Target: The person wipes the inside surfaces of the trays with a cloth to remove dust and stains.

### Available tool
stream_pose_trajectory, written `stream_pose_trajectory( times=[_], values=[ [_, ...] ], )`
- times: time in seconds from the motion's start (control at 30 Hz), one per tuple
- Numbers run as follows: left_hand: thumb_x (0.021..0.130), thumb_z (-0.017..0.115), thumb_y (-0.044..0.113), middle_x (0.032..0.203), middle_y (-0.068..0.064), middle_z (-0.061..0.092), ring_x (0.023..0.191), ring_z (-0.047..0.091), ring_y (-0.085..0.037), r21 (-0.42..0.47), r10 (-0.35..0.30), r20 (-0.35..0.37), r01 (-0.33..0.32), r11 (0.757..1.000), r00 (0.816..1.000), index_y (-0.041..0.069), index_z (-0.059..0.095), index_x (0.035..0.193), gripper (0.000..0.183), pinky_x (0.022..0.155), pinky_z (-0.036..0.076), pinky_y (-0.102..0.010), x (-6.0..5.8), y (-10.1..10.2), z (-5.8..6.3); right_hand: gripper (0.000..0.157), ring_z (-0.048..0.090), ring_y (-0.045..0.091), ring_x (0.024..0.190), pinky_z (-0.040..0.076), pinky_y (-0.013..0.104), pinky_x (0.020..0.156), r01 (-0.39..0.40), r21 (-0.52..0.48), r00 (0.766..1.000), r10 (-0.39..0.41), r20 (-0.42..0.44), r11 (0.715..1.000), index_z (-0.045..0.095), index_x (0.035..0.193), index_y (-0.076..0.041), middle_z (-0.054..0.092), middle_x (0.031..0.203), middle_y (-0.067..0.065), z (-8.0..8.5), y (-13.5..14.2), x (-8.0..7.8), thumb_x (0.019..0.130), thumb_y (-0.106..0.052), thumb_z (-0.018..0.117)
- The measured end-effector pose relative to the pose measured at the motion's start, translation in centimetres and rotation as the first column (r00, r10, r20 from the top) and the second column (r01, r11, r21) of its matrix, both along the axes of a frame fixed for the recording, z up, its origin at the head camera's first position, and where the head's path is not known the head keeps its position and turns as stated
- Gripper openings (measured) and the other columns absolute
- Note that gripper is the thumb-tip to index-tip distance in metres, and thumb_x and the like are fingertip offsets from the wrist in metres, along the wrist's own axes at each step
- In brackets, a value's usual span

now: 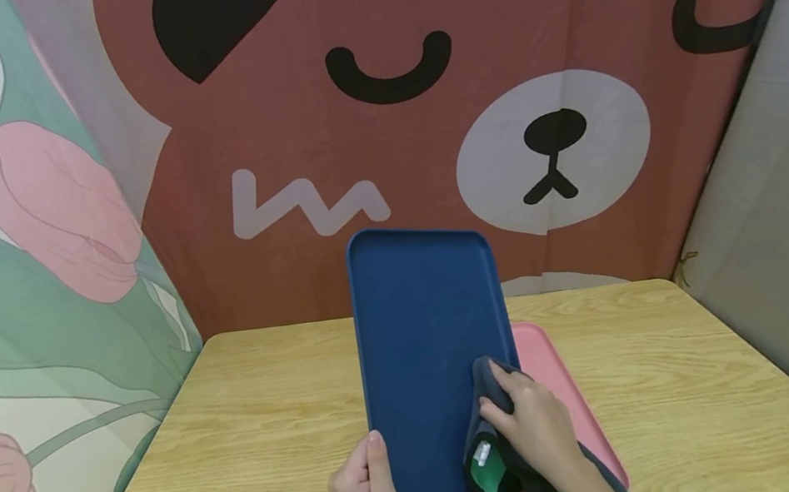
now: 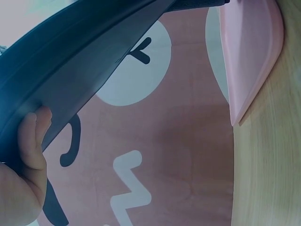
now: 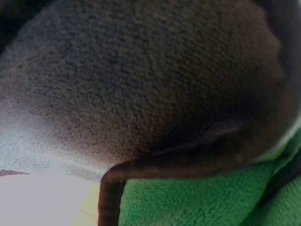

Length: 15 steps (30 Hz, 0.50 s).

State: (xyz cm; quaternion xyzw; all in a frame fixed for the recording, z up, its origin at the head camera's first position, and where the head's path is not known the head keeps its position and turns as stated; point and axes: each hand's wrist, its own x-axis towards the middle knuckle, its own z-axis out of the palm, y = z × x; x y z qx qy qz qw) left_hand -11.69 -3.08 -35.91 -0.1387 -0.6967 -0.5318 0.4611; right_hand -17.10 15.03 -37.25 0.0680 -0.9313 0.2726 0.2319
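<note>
A blue rectangular tray [image 1: 420,318] is held up and tilted above the table. My left hand [image 1: 364,490] grips its left edge near the bottom, thumb on the front face; the left wrist view shows this hand's fingers [image 2: 30,141] against the tray [image 2: 89,66]. With my right hand [image 1: 541,427] I hold a dark grey cloth [image 1: 487,393] against the lower right of the tray's face. The cloth has a green reverse, dark edging and a small white label. In the right wrist view the cloth [image 3: 141,84] fills most of the picture and hides the hand.
Behind the blue tray a pink tray [image 1: 552,375] lies on the wooden table [image 1: 264,449], partly covered. A brown curtain with a bear face [image 1: 308,275] hangs at the table's far edge. Patterned fabric [image 1: 72,325] stands left, pale fabric [image 1: 775,209] right.
</note>
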Motion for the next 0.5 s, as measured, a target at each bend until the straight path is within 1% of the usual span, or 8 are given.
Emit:
stream_pose_trajectory(
  times=[0.07,0.13,0.2,0.4,0.5],
  values=[
    [0.08,0.047,-0.02,0.044,0.001,0.024,0.044,0.019,0.007,-0.006,0.005,0.004,-0.005,1.0,1.0,0.007,0.03,0.052,0.042,0.034,0.017,-0.013,-0.2,-0.1,-0.4,0.046,0.059,0.022,0.076,0.044,0.032,0.053,-0.002,-0.001,1.0,0.002,-0.007,1.0,0.058,0.116,-0.001,0.063,0.093,0.015,0.1,-0.1,0.1,0.075,-0.021,0.066],
    [0.081,0.047,-0.019,0.044,0.002,0.024,0.044,0.019,0.007,-0.01,0.009,0.011,-0.009,1.0,1.0,0.007,0.029,0.052,0.043,0.033,0.017,-0.013,-0.4,-0.2,-0.7,0.046,0.059,0.022,0.076,0.044,0.032,0.054,-0.003,-0.003,1.0,0.003,-0.011,1.0,0.058,0.115,0.0,0.063,0.093,0.015,0.1,-0.1,0.1,0.075,-0.021,0.066],
    [0.081,0.047,-0.019,0.044,0.002,0.023,0.044,0.018,0.007,-0.011,0.013,0.014,-0.012,1.0,1.0,0.007,0.028,0.052,0.043,0.034,0.016,-0.013,-0.4,-0.2,-0.8,0.046,0.06,0.022,0.076,0.044,0.032,0.054,-0.006,0.0,1.0,0.006,-0.017,1.0,0.058,0.115,0.0,0.063,0.093,0.015,0.1,-0.2,0.1,0.075,-0.021,0.066],
    [0.081,0.046,-0.019,0.044,0.001,0.023,0.043,0.018,0.006,-0.006,0.012,0.0,-0.012,1.0,1.0,0.006,0.028,0.052,0.042,0.034,0.017,-0.013,0.1,0.0,0.1,0.046,0.06,0.022,0.078,0.045,0.032,0.054,-0.008,-0.001,1.0,0.008,0.003,1.0,0.058,0.115,0.0,0.063,0.095,0.015,0.2,-0.3,0.2,0.075,-0.022,0.066],
    [0.08,0.047,-0.02,0.044,0.001,0.023,0.043,0.018,0.006,-0.007,0.019,-0.003,-0.019,1.0,1.0,0.006,0.028,0.052,0.042,0.034,0.017,-0.012,0.1,0.1,0.3,0.046,0.059,0.021,0.076,0.043,0.031,0.053,-0.006,-0.002,1.0,0.006,0.016,1.0,0.058,0.116,-0.001,0.063,0.095,0.015,0.3,-0.4,0.3,0.076,-0.022,0.066]
  ],
)
